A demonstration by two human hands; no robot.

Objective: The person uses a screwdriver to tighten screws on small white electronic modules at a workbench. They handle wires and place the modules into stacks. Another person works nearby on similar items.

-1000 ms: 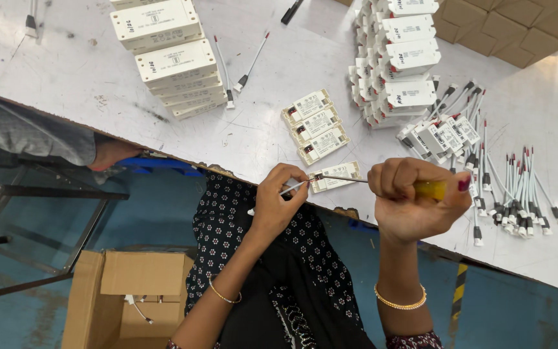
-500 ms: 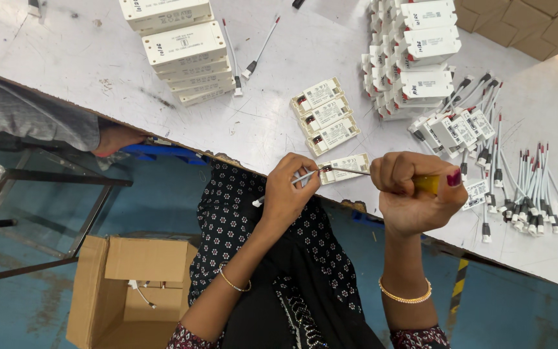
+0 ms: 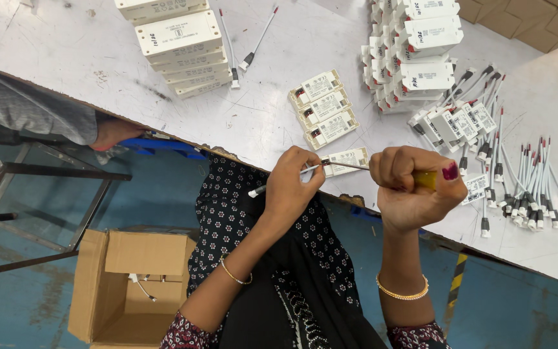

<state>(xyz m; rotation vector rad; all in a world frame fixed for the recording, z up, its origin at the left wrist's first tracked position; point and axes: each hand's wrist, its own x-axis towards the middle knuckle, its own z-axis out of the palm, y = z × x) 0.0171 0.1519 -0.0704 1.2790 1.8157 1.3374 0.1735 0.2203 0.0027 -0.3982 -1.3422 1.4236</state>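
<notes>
My left hand (image 3: 292, 184) pinches a thin white wire lead (image 3: 261, 188) with a small plug end, and steadies a small white module (image 3: 347, 159) at the table's front edge. My right hand (image 3: 414, 184) is a fist around a yellow-handled screwdriver (image 3: 425, 179), whose metal shaft reaches left to the module. Both hands hover over the table edge, above my dark dotted clothing.
Three similar modules (image 3: 323, 108) lie just beyond. Stacks of white boxes (image 3: 182, 48) stand at back left, and more (image 3: 414, 52) at back right. Several wire leads (image 3: 524, 181) lie at right. Another person's sleeve and hand (image 3: 114, 132) rest at left. An open cardboard box (image 3: 130, 284) sits on the floor.
The view has shifted slightly. My hands keep the same grip at the module, with only small movement of the screwdriver.
</notes>
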